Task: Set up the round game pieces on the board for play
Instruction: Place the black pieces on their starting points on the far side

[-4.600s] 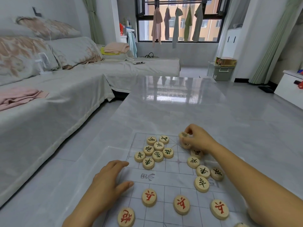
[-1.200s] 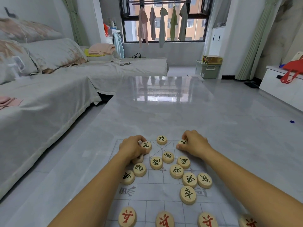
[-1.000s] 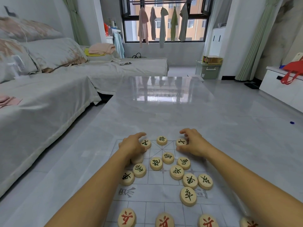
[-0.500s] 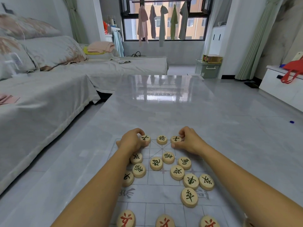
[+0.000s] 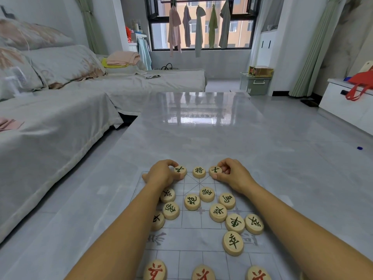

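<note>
While both of your hands are at the far edge of the board [image 5: 191, 244], that thin printed sheet lies flat on the grey desk [image 5: 201, 138] and carries every round piece in view. Three green-lettered discs stand in a row along its far line, each apart from its neighbour: the left end piece [image 5: 180, 170], the middle piece [image 5: 199, 172] and the right end piece [image 5: 215, 171]. Nearer to you, ten loose green-lettered pieces [image 5: 218, 212] lie face up across the middle squares. Several touch each other, and one is partly hidden under your left forearm. Three red-lettered pieces [image 5: 203, 272] sit spaced along the bottom of the view, cut off by the frame. On the floor by the window, a green storage box [image 5: 255, 85] bears a yellow carton [image 5: 260, 71] on its lid.

Your left hand [image 5: 161, 175] curls its fingers round the left end piece, with the forefinger on the far rim and the thumb at the near side. Your right hand [image 5: 234, 174] pinches the right end piece between thumb and forefinger, the other fingers tucked in. Both discs rest on the board, and the middle piece stands untouched between them.
</note>
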